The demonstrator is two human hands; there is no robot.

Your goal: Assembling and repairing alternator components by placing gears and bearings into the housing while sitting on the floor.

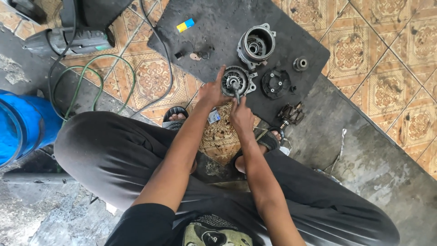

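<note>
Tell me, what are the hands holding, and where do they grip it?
The left hand steadies a round metal housing at its left rim. The right hand grips a slim tool by its lower end, tip in the housing's centre.

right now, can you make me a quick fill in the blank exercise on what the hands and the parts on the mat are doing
1. The left hand steadies a round metal housing that lies on a ____ mat.
2. The right hand holds a tool whose tip points into the housing's ____.
3. The small block near the mat's far edge is yellow and ____.
4. The barrel on the person's left is ____.

Missing words: black; centre; blue; blue
</note>
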